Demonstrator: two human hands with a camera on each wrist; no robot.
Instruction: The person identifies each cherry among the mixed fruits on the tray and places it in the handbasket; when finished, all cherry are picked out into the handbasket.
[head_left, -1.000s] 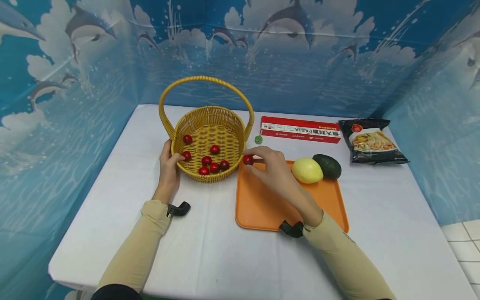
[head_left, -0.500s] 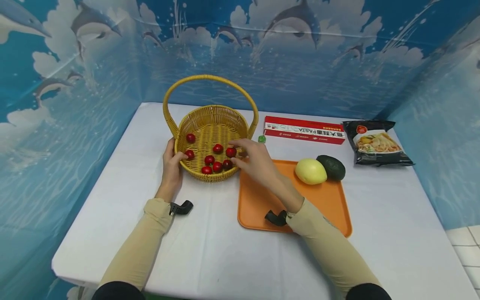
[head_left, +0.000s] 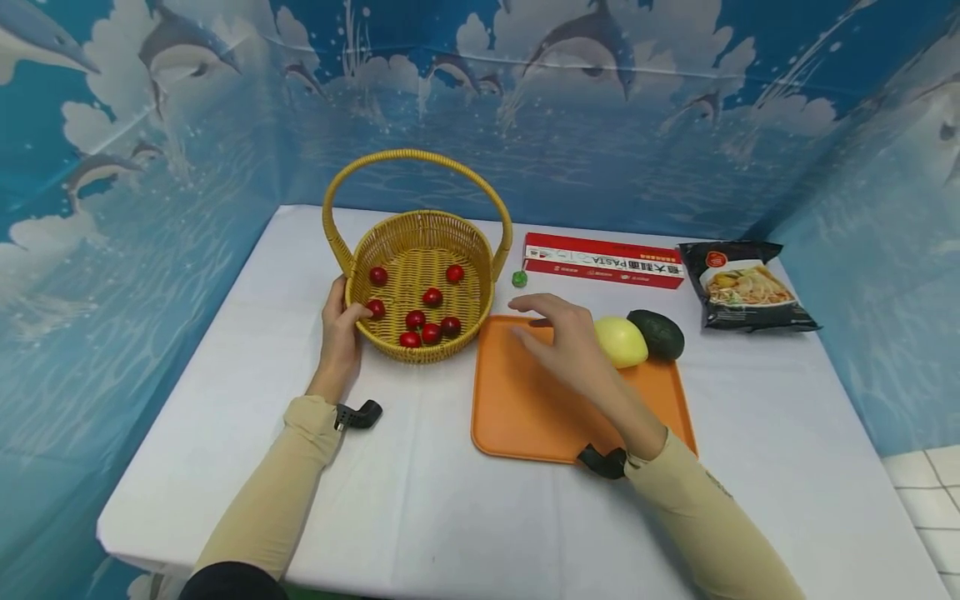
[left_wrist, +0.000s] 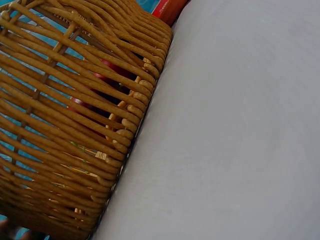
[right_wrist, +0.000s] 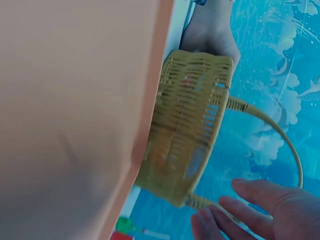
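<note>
My left hand (head_left: 339,342) grips the left rim of a yellow wicker basket (head_left: 423,227), thumb over the edge. Several red cherries (head_left: 454,273) lie inside it. Out over an orange tray (head_left: 517,421) hovers my right hand (head_left: 573,354), fingers parted and nothing between them. On the tray's back right part are a yellow lemon (head_left: 619,342), partly covered by that hand, and a dark avocado (head_left: 660,335). Woven basket wall (left_wrist: 75,115) fills the left side of the left wrist view. In the right wrist view, the fingers show apart from the basket (right_wrist: 180,120).
A red pasta box (head_left: 600,260) lies behind the tray, with a small green ball-like thing (head_left: 520,279) near its left end. At the back right is a black noodle packet (head_left: 738,287). A white cloth (head_left: 420,500) covers the table; dolphin-print sheets stand around it.
The right hand carried a cherry into the basket, let it go at the right side, and drew back over the tray. The left hand keeps its hold on the rim.
</note>
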